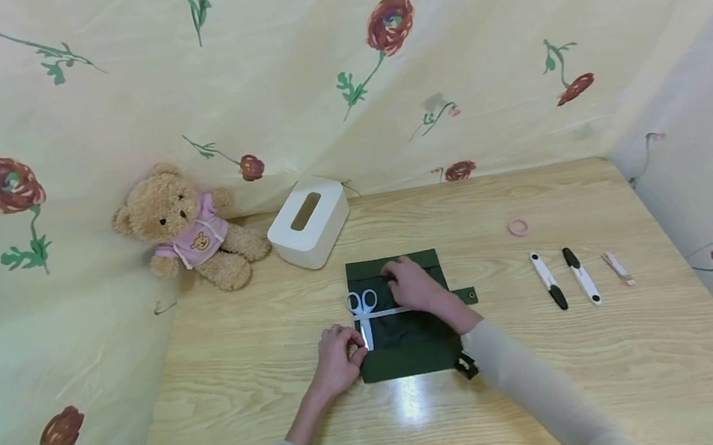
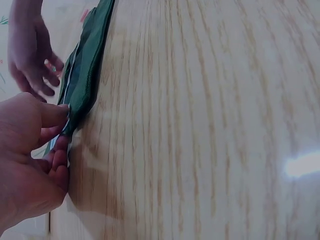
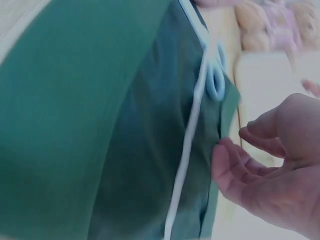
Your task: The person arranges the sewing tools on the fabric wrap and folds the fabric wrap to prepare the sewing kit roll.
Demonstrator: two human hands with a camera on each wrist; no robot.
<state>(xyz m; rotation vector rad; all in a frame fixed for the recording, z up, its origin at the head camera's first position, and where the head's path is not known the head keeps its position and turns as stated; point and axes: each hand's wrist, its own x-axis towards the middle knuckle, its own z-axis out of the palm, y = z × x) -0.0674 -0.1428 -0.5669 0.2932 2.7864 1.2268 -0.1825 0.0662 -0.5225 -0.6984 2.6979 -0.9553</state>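
Note:
A dark green fabric case (image 1: 412, 362) lies unfolded on the wooden table, with a white elastic strap (image 1: 387, 312) across its inside. At the case's left side, scissors with light-blue handles (image 1: 367, 332) lie under the strap, handles toward the back. My left hand (image 1: 336, 360) pinches the case's left edge near the blade tip, thumb on top and fingers below in the left wrist view. Over the upper part of the case is my right hand (image 1: 414, 286). Its loosely bent fingers (image 3: 227, 162) come right up to the upper flap in the right wrist view, holding nothing.
A snap tab (image 1: 466, 296) sticks out on the case's right. Farther right lie a pink ring (image 1: 518, 227), two black-and-white pen-shaped tools (image 1: 544, 274) and a small pink-and-white stick (image 1: 618, 268). A white tissue box (image 1: 320, 235) and teddy bear (image 1: 195, 232) stand at the back left.

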